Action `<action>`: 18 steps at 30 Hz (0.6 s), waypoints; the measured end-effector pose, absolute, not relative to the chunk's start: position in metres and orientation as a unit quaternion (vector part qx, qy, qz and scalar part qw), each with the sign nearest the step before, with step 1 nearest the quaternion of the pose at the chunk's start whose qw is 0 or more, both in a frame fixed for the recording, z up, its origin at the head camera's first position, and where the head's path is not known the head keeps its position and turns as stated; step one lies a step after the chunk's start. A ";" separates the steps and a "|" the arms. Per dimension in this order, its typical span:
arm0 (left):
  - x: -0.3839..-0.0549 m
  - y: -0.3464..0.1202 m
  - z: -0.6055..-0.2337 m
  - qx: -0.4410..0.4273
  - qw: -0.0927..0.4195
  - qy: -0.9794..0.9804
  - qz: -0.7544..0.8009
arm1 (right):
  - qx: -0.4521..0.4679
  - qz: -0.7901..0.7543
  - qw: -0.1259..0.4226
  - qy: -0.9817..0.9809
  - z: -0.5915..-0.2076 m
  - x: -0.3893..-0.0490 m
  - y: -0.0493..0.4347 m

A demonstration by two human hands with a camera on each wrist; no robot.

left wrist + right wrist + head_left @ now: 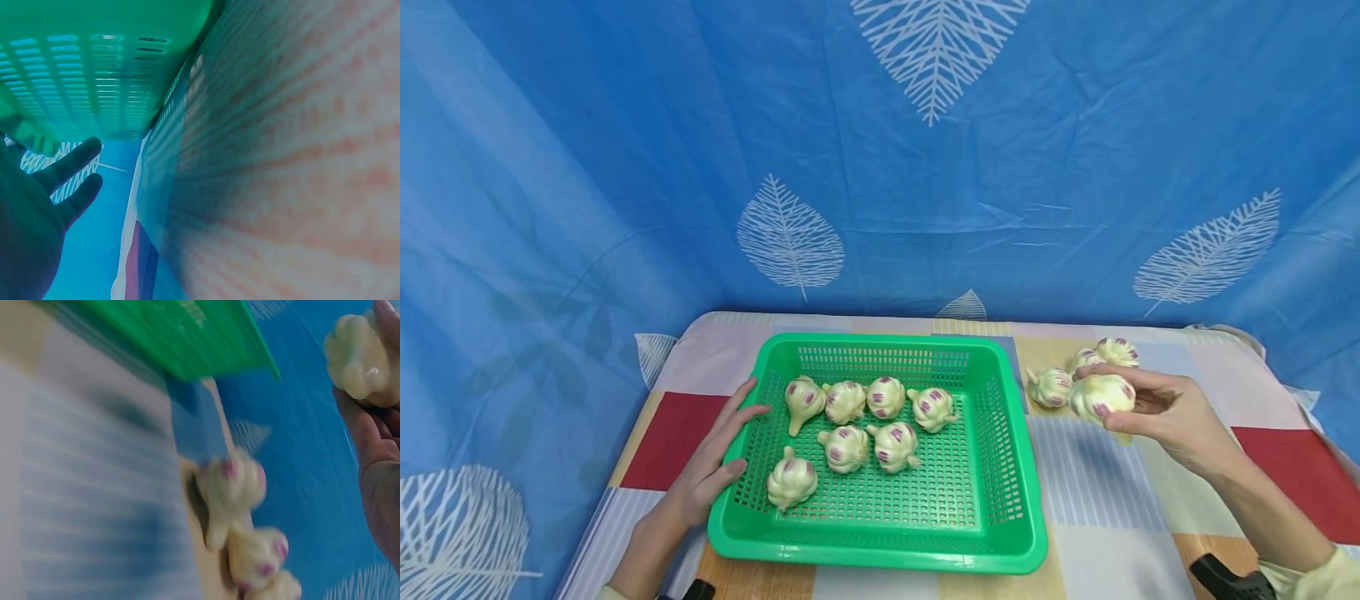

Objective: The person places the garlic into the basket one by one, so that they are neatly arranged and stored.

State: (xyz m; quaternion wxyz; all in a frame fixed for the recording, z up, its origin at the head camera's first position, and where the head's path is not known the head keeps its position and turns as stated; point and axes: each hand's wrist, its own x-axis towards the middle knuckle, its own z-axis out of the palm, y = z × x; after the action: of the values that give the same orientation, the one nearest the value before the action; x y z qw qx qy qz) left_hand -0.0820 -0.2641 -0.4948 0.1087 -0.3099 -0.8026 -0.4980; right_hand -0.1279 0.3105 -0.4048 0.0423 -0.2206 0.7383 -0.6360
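Raised over the right side of the table, my right hand (1165, 417) grips a garlic bulb (1102, 397) between thumb and fingers. The same garlic bulb (359, 359) shows at the upper right of the right wrist view. My left hand (711, 458) rests on the left rim of a green plastic basket (880, 563), its fingers spread and fairly straight. Inside the basket lie several garlic bulbs, among them one bulb (792, 479) near the front left corner. Just behind the held bulb, loose garlic bulbs (1049, 387) sit on the cloth.
A patchwork tablecloth (1097, 475) covers the table. Behind and at the left hangs a blue curtain (1000, 208) with white leaf prints. The basket's right wall (1000, 442) stands between its bulbs and the loose ones.
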 end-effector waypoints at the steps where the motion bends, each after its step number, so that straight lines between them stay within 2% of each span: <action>1: -0.082 -0.264 -0.495 -0.310 0.109 -0.803 -0.498 | -0.226 -0.634 0.051 0.738 -0.403 -0.128 0.305; 10: -0.082 -0.264 -0.493 -0.312 0.110 -0.803 -0.495 | -0.260 -0.578 0.117 0.765 -0.394 -0.128 0.253; 18: -0.082 -0.264 -0.493 -0.310 0.110 -0.805 -0.494 | -0.257 -0.549 0.214 0.766 -0.395 -0.135 0.214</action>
State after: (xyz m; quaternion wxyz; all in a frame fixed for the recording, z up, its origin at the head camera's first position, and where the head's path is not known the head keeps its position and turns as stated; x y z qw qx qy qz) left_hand -0.0817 -0.2643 -0.4927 0.1096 -0.3097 -0.8051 -0.4939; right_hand -0.1345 0.2139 -0.3950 0.2141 -0.2570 0.7662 -0.5487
